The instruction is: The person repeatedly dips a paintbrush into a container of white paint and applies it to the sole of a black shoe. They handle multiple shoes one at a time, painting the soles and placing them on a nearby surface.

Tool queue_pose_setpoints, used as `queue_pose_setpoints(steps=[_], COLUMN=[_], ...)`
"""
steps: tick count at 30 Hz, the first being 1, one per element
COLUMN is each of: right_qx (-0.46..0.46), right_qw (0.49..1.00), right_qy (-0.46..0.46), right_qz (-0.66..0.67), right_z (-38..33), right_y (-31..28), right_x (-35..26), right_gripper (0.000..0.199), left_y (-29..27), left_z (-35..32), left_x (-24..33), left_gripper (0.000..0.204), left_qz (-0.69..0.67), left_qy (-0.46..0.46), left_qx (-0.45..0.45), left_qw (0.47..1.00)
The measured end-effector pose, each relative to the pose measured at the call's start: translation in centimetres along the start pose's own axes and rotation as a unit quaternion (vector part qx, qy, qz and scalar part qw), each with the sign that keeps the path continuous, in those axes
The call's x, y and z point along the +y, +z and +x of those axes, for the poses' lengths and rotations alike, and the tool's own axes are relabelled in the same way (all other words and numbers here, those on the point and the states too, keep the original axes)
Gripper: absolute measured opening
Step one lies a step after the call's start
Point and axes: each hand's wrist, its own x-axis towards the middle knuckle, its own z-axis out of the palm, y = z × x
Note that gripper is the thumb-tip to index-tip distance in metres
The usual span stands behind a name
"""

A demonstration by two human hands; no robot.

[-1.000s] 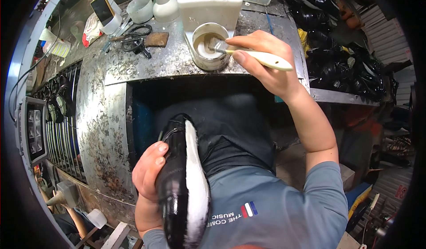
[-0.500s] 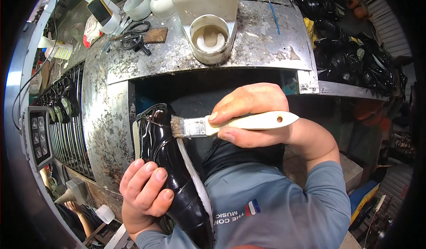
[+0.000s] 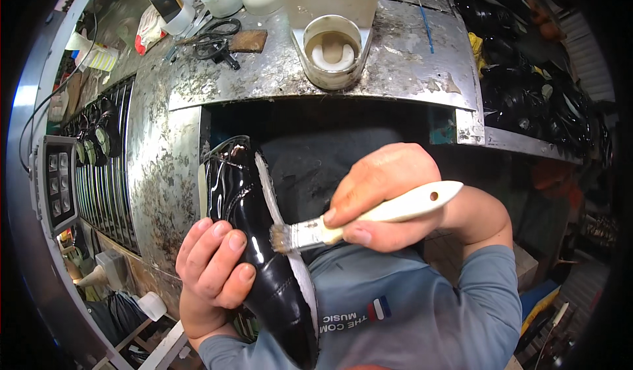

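My left hand (image 3: 214, 264) is wrapped round a glossy black shoe upper (image 3: 264, 264), holding it upright with its heel end up and its toe end low against my shirt. A whitish strip (image 3: 303, 287) runs along the shoe's right edge. In my right hand (image 3: 386, 198) is a flat paintbrush (image 3: 402, 205) with a cream handle and a metal ferrule. Its bristles (image 3: 281, 239) touch the shoe at the border between the black upper and the whitish strip, about midway along. My fingers hide part of the shoe's left side.
A white dispenser (image 3: 330, 4) with a round cup of cloudy liquid (image 3: 333, 50) stands on the worn metal bench (image 3: 395, 73). Scissors (image 3: 214, 43) and a brown block (image 3: 248, 41) lie left of it. A lamp (image 3: 58, 182) and a rack (image 3: 105, 198) are at left; wrapped black shoes (image 3: 527, 99) fill the right.
The brush has slid down the shoe's right edge, from near the heel end to about midway. My left hand still grips the shoe. The view has shifted slightly.
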Motion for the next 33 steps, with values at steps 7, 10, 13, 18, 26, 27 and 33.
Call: queue_pose_setpoints(steps=[7, 10, 13, 18, 26, 27, 33], right_qx=[-0.004, -0.01, -0.031, -0.056, -0.079, -0.08, -0.081], right_qw=[0.999, 0.999, 0.999, 0.998, 0.997, 0.997, 0.996], right_qy=[-0.019, -0.033, -0.029, -0.016, -0.007, -0.012, -0.042], right_qz=[0.029, 0.008, 0.012, 0.018, 0.007, 0.007, -0.004], right_z=[-0.2, 0.1, 0.3, 0.3, 1.6, 1.8, 3.4], right_y=[0.2, 0.1, -0.1, -0.6, -1.3, -1.4, -1.7], right_x=[-1.6, -2.5, -3.1, -4.6, -5.9, -6.0, -6.7], right_gripper=[0.015, 0.017, 0.017, 0.018, 0.02, 0.02, 0.023], left_y=[1.6, 2.1, 2.7, 2.5, 3.4, 3.5, 3.4], left_z=[0.2, 0.4, 0.4, 0.5, 0.9, 1.0, 1.2], left_x=[-1.7, -2.2, -2.7, -3.1, -3.0, -2.9, -1.6], left_gripper=[0.027, 0.029, 0.024, 0.04, 0.048, 0.051, 0.057], left_qz=[0.057, 0.078, 0.071, 0.074, 0.026, 0.016, -0.093], left_qy=[0.033, 0.017, -0.005, -0.037, -0.131, -0.144, -0.229], left_qx=[0.037, 0.047, 0.058, 0.017, 0.045, 0.047, 0.024], left_qw=[0.997, 0.996, 0.996, 0.996, 0.99, 0.988, 0.969])
